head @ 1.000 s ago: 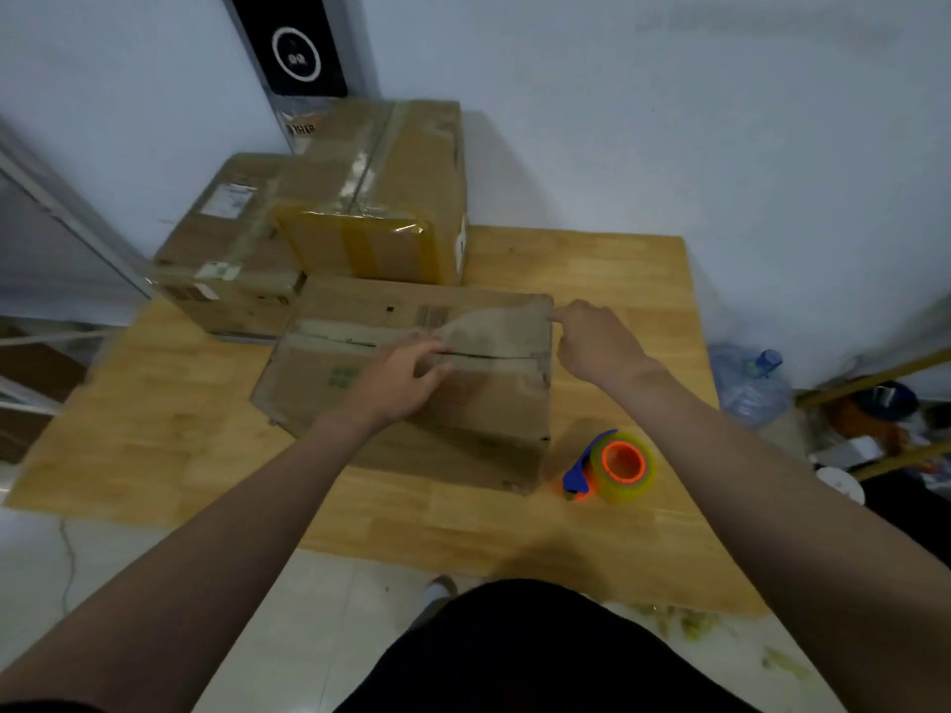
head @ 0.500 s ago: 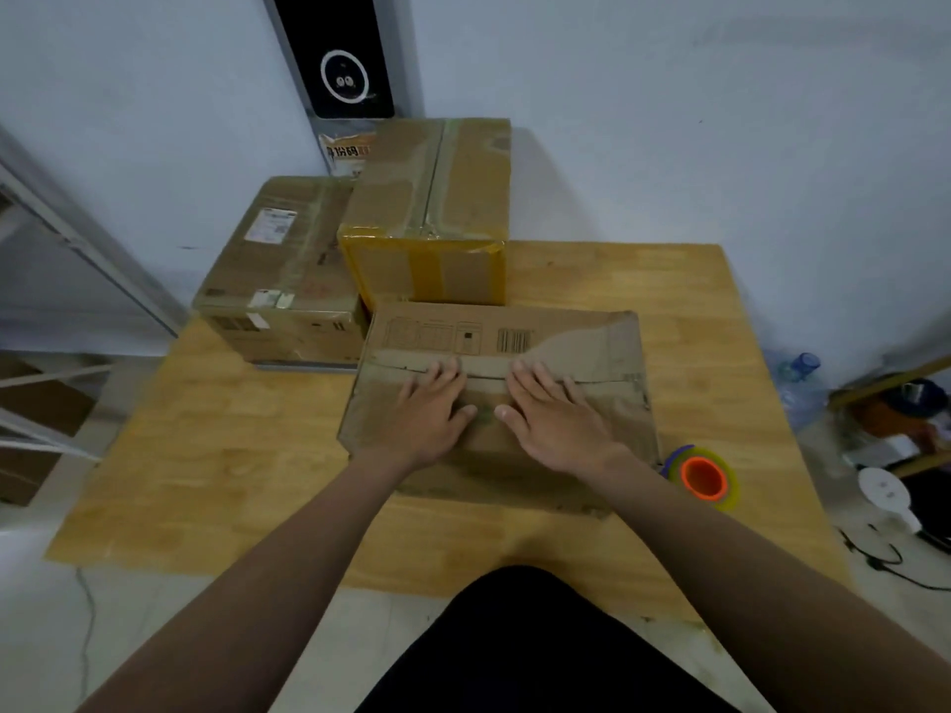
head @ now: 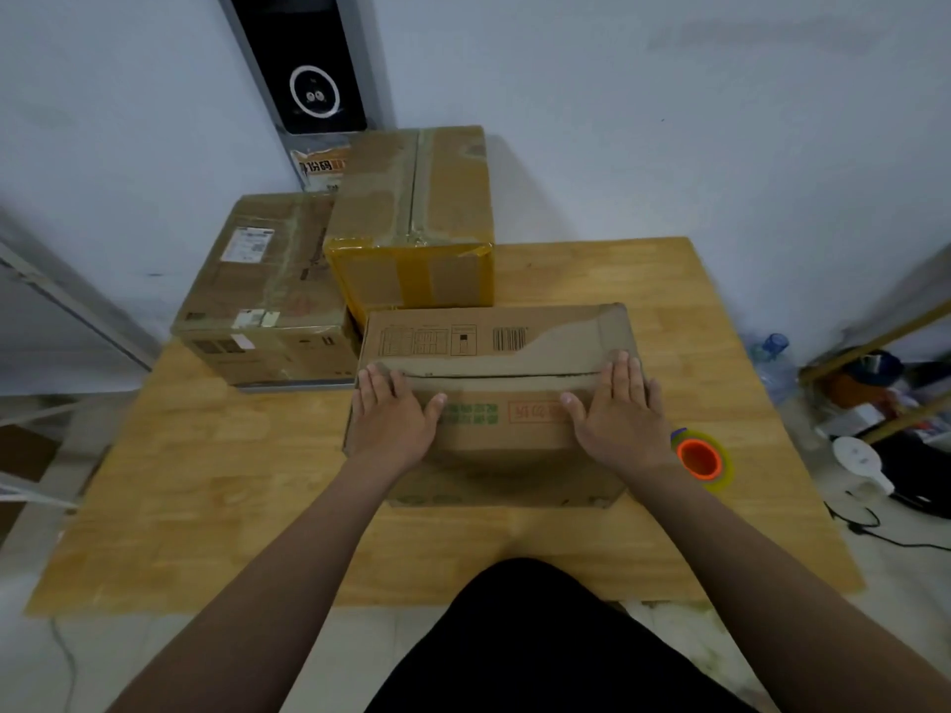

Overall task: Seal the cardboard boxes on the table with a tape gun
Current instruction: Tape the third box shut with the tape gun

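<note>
The left hand (head: 393,419) and right hand (head: 620,416), both flat and gripping nothing, are now spread from the middle to the 2 ends of the seam (head: 499,375) of the front box (head: 494,347), so it is judged held shut for taping, while the tape gun (head: 702,458) is left lying on the table (head: 206,481) just right of the box.

brown box (head: 494,352), orange-cored tape roll (head: 701,459), yellow-taped box (head: 411,239)

The flaps of a cardboard box (head: 494,352) are pressed flat by the left hand (head: 393,416) and right hand (head: 620,414) on a wooden table (head: 206,481); a tape gun (head: 702,458) is seen just beside it, two taped boxes (head: 411,223) behind.
</note>
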`<state>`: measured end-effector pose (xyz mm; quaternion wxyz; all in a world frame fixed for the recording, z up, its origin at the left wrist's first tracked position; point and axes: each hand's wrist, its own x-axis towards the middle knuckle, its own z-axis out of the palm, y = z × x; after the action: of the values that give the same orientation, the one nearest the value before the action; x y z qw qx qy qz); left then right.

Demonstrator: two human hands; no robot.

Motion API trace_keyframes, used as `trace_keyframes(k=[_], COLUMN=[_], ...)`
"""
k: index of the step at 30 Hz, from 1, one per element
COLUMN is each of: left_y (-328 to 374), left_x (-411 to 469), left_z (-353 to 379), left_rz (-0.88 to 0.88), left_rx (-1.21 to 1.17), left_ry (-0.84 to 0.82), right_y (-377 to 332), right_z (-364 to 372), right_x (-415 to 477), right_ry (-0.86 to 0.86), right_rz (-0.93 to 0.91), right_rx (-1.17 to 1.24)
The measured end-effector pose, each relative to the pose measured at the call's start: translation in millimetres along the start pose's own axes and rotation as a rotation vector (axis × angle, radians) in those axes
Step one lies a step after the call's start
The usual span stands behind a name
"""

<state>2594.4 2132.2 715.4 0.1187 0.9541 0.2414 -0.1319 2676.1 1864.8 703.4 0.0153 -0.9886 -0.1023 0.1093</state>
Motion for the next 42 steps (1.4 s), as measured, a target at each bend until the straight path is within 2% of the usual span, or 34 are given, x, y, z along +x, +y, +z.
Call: trace_keyframes(k=[7,10,13,16,20,26,29,32,34,36,39,42], left_y=[0.9,-4.1,-6.4,-15.3,-26.1,-33.4,-32.5,-15.1,-1.6,14.3,43.2,54.3], left_x=[-1.1,-0.8,8.1,24.7,30.6,30.7,31.4,21.5,12.3,4.9,-3.3,-5.4], left_z=[7.2,5.9,-4.5,-11.9,-19.7,-22.7,-19.8,-16.2,-12.4,-7.7,0.6,6.5], left_rz=[-0.094,-0.093,-0.106,-0.128,-0.042,-0.025,-0.085,-0.164,-0.052,0.191,0.375,0.354], left_rx=[0.046,0.012,-0.102,-0.234,-0.329,-0.347,-0.293,-0.128,-0.026,0.046,0.054,0.067], left_ry=[0.032,0.096,0.093,0.099,0.085,0.021,-0.049,-0.093,-0.036,0.011,-0.056,-0.107], right_y=[0.7,14.0,24.2,25.7,31.3,42.6,41.1,29.9,15.9,-4.7,-38.3,-45.9], right_z=[-3.6,-10.6,-15.9,-16.4,-20.5,-21.8,-23.3,-24.8,-25.1,-23.6,-17.3,-11.6], right_x=[5.1,14.9,25.2,31.1,40.1,52.4,51.9,39.2,28.2,17.9,8.2,10.1], right_ry=[0.073,0.053,0.007,-0.011,-0.072,-0.203,-0.266,-0.169,-0.06,0.009,-0.118,-0.212], right_rz=[0.105,0.088,0.108,0.126,0.138,0.14,0.162,0.083,-0.049,-0.209,-0.376,-0.289], right_rx=[-0.005,0.199,0.408,0.471,0.561,0.693,0.651,0.292,0.085,0.002,0.01,0.012])
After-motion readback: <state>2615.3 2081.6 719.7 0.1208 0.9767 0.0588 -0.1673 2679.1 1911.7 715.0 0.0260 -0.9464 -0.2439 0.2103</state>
